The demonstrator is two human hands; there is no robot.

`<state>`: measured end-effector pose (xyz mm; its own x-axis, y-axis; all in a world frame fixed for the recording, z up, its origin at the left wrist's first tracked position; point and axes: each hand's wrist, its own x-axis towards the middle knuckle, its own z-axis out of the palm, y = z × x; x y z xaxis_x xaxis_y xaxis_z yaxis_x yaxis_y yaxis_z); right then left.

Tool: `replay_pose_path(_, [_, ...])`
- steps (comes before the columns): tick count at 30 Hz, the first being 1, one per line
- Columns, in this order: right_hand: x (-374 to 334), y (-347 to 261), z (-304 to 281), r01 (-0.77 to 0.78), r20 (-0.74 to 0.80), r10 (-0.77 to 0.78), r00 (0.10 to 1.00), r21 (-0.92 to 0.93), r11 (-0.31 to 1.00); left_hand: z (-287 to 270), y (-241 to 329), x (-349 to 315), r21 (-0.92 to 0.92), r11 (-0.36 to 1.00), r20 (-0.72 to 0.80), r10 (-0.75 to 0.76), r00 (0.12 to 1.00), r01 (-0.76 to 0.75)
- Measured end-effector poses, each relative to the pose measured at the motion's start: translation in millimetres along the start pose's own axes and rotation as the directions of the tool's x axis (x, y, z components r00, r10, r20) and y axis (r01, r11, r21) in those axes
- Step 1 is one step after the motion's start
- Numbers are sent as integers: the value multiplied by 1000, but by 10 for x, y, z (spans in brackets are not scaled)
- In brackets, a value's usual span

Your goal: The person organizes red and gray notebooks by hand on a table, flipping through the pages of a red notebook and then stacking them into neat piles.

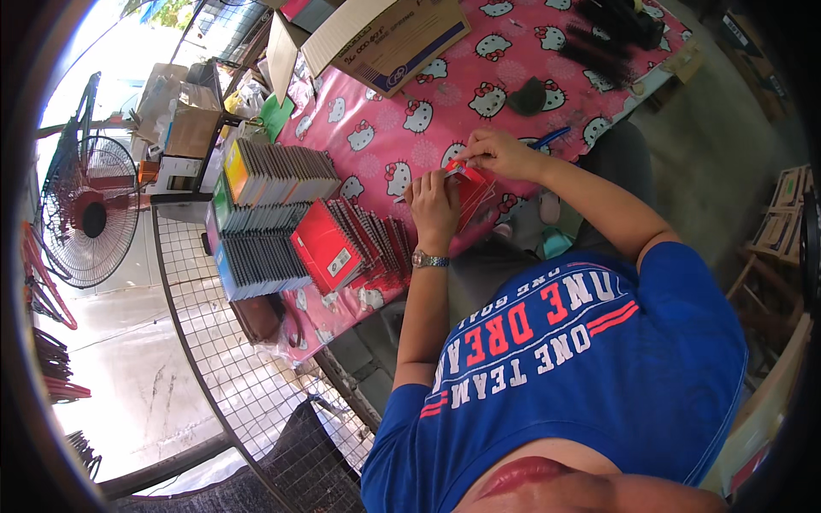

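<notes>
Red notebooks or covers (475,193) lie fanned at the table's near edge, directly in front of me. My left hand (433,203), with a metal watch on its wrist, curls its fingers around the left edge of the top red one. At its far edge, the thumb and fingers of my right hand (499,155) are pinched together. What sits in that pinch is too small to make out. Left of my left hand, a stack of red spiral notebooks (329,246) leans in a slanted row.
Tall stacks of spiral notebooks (278,175) stand at the left. A cardboard box (395,44) sits at the far side of the pink tablecloth (368,111). Beyond my right hand are a blue pen (550,138), a dark green object (528,97) and black bristly bundles (603,47). A fan (91,220) stands far left.
</notes>
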<state>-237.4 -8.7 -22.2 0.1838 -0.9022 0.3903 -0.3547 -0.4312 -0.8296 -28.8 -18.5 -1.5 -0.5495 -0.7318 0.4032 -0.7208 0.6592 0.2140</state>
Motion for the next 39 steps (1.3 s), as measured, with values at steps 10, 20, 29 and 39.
replay_pose_path(10, [143, -46, -31, 69, 150, -69, 986, 3, 998, 1, -37, -26, -17, 997, -10, 73, 997, -73])
replay_pose_path(20, [169, -72, -138, -208, 361, 118, 925, 224, 952, 25, 34, -11, -34, 996, -13, 79, 997, -80])
replay_pose_path(29, [41, -54, -39, 124, 49, -122, 991, -35, 992, 95, 144, 14, 6, 999, -33, -39, 999, 39])
replay_pose_path(39, [-45, -114, -77, 73, 220, -4, 975, -310, 948, 62, 245, -6, 31, 995, -49, -90, 995, 91])
